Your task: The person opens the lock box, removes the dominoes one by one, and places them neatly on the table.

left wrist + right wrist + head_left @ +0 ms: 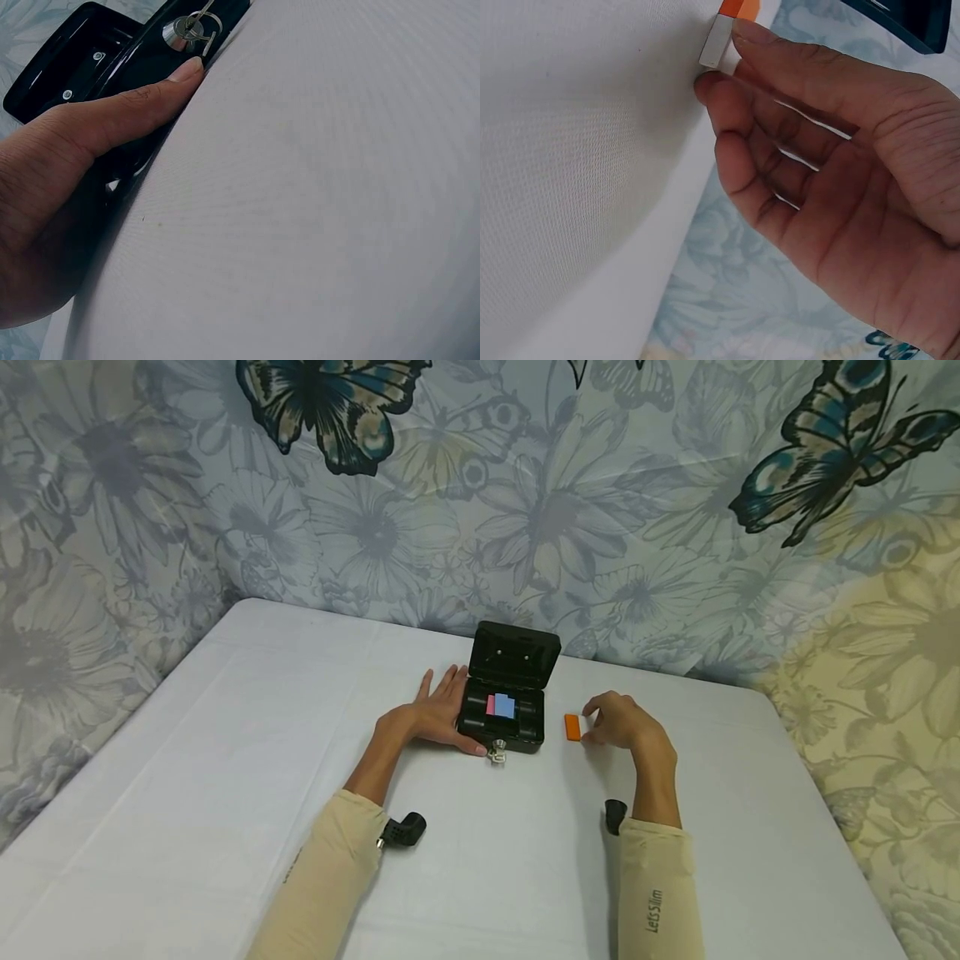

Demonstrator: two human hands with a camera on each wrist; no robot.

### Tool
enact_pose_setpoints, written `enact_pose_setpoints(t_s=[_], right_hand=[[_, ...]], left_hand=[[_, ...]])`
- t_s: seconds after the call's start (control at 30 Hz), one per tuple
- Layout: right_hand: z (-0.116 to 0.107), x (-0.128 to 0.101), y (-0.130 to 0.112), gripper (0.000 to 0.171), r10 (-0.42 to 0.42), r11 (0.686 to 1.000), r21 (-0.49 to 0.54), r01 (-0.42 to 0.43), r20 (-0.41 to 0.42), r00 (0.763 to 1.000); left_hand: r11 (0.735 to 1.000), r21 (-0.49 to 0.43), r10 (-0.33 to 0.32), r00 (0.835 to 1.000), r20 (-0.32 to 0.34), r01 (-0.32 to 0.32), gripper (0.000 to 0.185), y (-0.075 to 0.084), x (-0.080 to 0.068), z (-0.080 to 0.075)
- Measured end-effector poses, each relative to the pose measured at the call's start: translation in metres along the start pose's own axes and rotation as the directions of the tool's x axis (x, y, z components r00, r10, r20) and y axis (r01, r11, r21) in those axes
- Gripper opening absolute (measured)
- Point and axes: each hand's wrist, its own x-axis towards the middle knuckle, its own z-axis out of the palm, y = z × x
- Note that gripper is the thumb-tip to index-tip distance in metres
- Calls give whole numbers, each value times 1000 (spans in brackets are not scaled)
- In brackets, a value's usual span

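A black cash box (pixel 501 735) stands with its lid (pixel 514 653) raised at the back of the table. My left hand (pixel 438 710) rests against its left side, fingers straight and spread, the thumb lying along the front near the lock. A key on a ring (pixel 199 26) sits in that lock. Inside the box lie a pink block (pixel 491 704) and a light blue block (pixel 505 706). Right of the box, my right hand (pixel 624 722) pinches an orange-and-white block like a sleeved eraser (pixel 717 41) between thumb and fingertips, close to the cloth.
White cloth covers the table (pixel 225 760). A wall hanging (pixel 555 518) with flowers and butterflies runs behind the table. Black wrist cameras (pixel 405 830) stick out from both beige sleeves (pixel 660 885).
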Motion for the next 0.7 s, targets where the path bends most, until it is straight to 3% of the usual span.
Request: enact_pose_setpoints(t_s=[0.7], right_hand=[[4,1,-5,56,25,1000,-18,-25,22,999]], left_hand=[[1000,-9,0,1000,-12,0,141,-4,4,5]])
